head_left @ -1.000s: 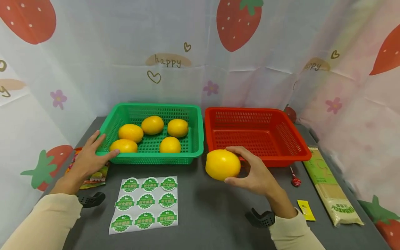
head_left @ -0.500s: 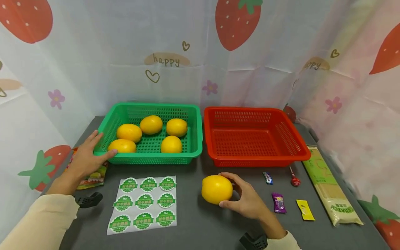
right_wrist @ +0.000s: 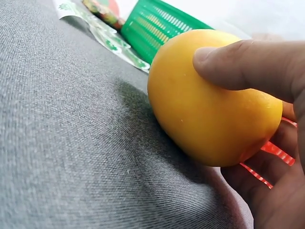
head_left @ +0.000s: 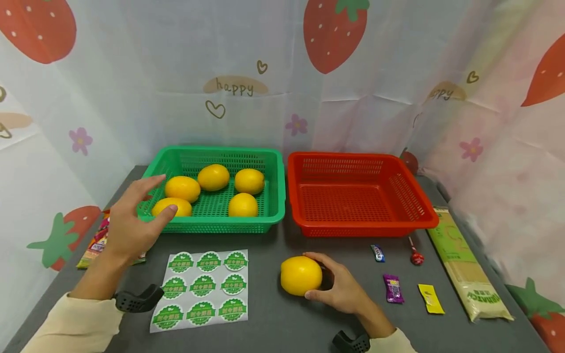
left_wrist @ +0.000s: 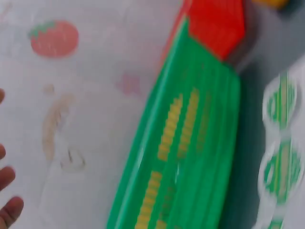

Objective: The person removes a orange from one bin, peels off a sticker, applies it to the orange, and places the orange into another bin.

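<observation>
My right hand (head_left: 337,284) grips a yellow lemon (head_left: 301,276) in front of the red basket (head_left: 362,229). In the right wrist view the thumb lies across the lemon (right_wrist: 205,105), with the other fingers behind it. The fruit is low over the grey cloth; whether it touches is hard to tell. Several more lemons lie inside the green basket (head_left: 220,225). My left hand (head_left: 134,223) hovers by that basket's front left corner, thumb and fingers spread, holding nothing. Below it lies a sheet of round green stickers (head_left: 200,289). The left wrist view is blurred.
A colourful snack packet (head_left: 94,242) lies at the left, partly behind my left arm. On the right are a purple candy (head_left: 393,288), a yellow sachet (head_left: 430,298), a small blue packet (head_left: 377,253), a lollipop (head_left: 416,257) and a long noodle pack (head_left: 468,264).
My right hand has brought the lemon down and slightly left, from the red basket's front edge to low over the table. My left hand has come off the green basket's rim, moving slightly right.
</observation>
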`<act>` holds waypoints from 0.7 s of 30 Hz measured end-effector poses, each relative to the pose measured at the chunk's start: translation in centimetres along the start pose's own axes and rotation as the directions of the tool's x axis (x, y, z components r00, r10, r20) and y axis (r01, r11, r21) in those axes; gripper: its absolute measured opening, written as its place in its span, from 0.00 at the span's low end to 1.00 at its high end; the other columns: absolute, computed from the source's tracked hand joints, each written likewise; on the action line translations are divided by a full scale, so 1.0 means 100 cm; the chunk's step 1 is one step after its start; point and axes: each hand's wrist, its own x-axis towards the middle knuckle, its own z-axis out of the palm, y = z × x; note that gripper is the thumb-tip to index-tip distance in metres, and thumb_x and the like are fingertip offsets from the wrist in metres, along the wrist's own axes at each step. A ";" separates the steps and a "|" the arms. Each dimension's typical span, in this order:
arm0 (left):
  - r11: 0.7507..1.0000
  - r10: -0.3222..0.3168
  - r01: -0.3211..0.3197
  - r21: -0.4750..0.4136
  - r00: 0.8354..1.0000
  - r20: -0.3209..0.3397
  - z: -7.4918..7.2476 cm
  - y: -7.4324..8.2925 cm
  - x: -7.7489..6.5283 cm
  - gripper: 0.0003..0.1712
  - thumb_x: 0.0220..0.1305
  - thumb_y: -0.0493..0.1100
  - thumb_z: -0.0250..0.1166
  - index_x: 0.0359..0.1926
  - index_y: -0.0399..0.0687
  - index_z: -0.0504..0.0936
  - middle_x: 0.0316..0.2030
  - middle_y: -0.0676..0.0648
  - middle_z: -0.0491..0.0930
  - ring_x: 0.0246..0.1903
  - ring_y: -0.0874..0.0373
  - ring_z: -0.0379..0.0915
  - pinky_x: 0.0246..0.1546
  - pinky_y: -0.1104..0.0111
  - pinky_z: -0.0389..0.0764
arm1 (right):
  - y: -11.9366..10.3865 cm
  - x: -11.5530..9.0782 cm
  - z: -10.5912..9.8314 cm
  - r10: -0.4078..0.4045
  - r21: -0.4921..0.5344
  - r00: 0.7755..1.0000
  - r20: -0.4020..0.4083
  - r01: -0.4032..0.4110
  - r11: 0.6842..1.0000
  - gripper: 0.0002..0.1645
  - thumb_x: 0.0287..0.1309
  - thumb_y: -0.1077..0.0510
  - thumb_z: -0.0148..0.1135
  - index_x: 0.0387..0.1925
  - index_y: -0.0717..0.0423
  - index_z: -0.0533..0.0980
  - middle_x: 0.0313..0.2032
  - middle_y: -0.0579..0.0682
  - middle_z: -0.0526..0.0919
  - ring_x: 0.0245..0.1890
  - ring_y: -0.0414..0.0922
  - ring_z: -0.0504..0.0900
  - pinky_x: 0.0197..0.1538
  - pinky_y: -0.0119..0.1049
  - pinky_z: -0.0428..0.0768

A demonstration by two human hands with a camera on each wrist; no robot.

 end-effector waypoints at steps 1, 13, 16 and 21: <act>0.998 0.037 -0.038 -0.057 0.999 -0.023 0.005 0.009 0.000 0.29 0.46 0.26 0.66 0.55 0.30 0.77 0.50 0.37 0.77 0.51 0.55 0.71 0.49 0.68 0.69 | 0.002 0.000 0.000 -0.009 0.007 1.000 0.001 0.009 1.000 0.44 0.46 0.68 0.75 0.64 0.69 0.65 0.61 0.59 0.71 0.55 0.53 0.73 0.59 0.42 0.70; 0.946 0.036 -0.017 -0.324 0.998 0.055 0.067 0.018 -0.052 0.25 0.44 0.15 0.61 0.47 0.24 0.78 0.41 0.38 0.79 0.41 0.54 0.73 0.39 0.68 0.72 | 0.013 -0.003 0.003 -0.068 0.084 0.997 0.023 0.066 0.994 0.44 0.47 0.71 0.72 0.66 0.64 0.64 0.61 0.60 0.69 0.56 0.51 0.72 0.61 0.40 0.68; 0.964 -0.059 0.091 -0.251 0.990 0.131 0.082 0.010 -0.066 0.23 0.50 0.18 0.64 0.49 0.32 0.81 0.40 0.41 0.79 0.37 0.53 0.71 0.34 0.67 0.71 | 0.014 -0.003 0.002 -0.068 0.089 0.997 0.020 0.066 0.994 0.44 0.47 0.71 0.72 0.66 0.63 0.64 0.61 0.59 0.70 0.57 0.51 0.72 0.61 0.41 0.68; 0.960 -0.253 0.276 -0.032 0.916 0.311 0.100 -0.002 -0.082 0.18 0.58 0.30 0.67 0.52 0.39 0.82 0.43 0.46 0.79 0.32 0.51 0.69 0.28 0.63 0.70 | 0.014 -0.004 0.002 -0.055 0.082 0.998 0.024 0.052 0.995 0.44 0.48 0.69 0.72 0.67 0.63 0.64 0.61 0.58 0.70 0.58 0.51 0.71 0.62 0.40 0.67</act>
